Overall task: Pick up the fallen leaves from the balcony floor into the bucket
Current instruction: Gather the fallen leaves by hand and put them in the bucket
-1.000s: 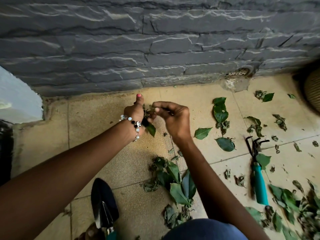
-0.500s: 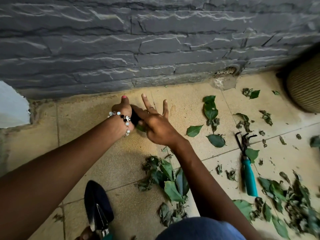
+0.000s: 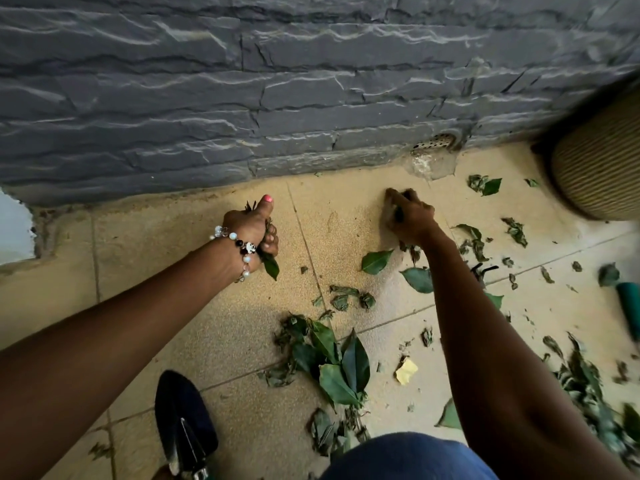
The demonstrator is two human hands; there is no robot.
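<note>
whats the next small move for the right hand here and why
Probably lift what the right hand has pinched off the floor and pass it to the left hand, which already grips a bunch of leaves. No bucket is in view, so gathering comes first.

Rough, matt slate-like stone wall (image 3: 277, 98) beyond both hands; grainy matt floor tiles (image 3: 214, 320) beneath them. Glossy green leaves (image 3: 341, 362) (some dull, crumpled) between the forearms; ribbed pot (image 3: 602, 161) right of the right hand (image 3: 408, 220).

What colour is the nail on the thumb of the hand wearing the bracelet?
Pink, seen in the head view on the left hand's thumbnail, above the bracelet.
</note>
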